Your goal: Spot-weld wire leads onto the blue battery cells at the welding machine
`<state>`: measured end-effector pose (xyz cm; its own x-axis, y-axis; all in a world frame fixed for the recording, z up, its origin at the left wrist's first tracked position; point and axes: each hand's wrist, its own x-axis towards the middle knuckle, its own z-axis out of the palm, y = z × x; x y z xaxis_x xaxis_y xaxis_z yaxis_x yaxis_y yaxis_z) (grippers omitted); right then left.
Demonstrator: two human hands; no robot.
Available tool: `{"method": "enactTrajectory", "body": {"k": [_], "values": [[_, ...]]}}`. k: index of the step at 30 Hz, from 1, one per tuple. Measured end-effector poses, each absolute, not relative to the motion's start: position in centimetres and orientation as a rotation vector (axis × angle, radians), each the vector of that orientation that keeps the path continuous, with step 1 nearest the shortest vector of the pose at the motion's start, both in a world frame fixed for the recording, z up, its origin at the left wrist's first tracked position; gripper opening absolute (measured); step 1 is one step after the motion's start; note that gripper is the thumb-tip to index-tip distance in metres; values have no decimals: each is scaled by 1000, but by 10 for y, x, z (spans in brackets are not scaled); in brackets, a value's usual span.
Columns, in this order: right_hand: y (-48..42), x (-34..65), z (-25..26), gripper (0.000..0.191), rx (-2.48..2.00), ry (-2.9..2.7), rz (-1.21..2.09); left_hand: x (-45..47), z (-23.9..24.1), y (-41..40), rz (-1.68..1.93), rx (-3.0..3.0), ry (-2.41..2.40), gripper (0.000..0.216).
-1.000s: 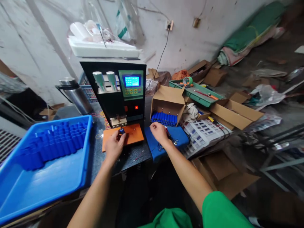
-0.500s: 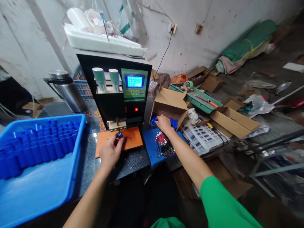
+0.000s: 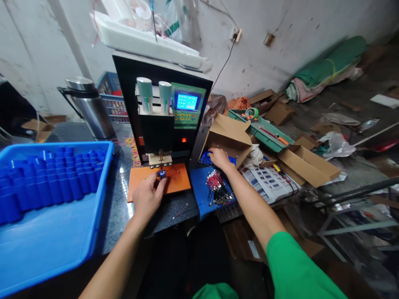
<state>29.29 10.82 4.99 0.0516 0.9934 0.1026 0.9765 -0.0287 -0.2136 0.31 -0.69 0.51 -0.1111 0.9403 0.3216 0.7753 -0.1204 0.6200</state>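
My left hand (image 3: 148, 192) pinches a small blue battery cell (image 3: 162, 174) upright between thumb and fingers. The cell stands on an orange board (image 3: 177, 182), just beneath the thin copper-coloured electrodes (image 3: 161, 156) of a black spot welder (image 3: 126, 99). Reaching into an open cardboard box (image 3: 229, 128), my right hand (image 3: 219, 158) has its fingers curled down among blue cells (image 3: 205, 158); whatever is in its fingertips is hidden. Below that hand, a bundle of red and black wire leads (image 3: 218, 187) lies on a blue sheet (image 3: 199, 199).
At left stands a blue tray (image 3: 59, 245) with rows of blue cylinders (image 3: 56, 178). A steel jug (image 3: 89, 108) and scattered rubber bands (image 3: 132, 145) are behind it. A green tray (image 3: 264, 133) with tools and several cartons (image 3: 307, 162) lie at right.
The view has shifted slightly, so the welder appears further right. My left hand still holds the cell under the electrodes. My right hand remains in the box, its fingers slightly shifted.
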Motion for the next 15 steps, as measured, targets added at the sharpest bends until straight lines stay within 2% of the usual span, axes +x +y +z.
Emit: {"method": "enactTrajectory", "body": {"k": [7,11,15], "values": [[122,290,42,33,-1919,-1635,474,3,3,-8,1046,1923,1908,32],[128,288,42,29,-1930,-1538,398,3,2,-7,1062,1938,1901,30],[122,280,44,24,-2043,-1732,161,3,2,-7,1068,1937,1902,30]]}}
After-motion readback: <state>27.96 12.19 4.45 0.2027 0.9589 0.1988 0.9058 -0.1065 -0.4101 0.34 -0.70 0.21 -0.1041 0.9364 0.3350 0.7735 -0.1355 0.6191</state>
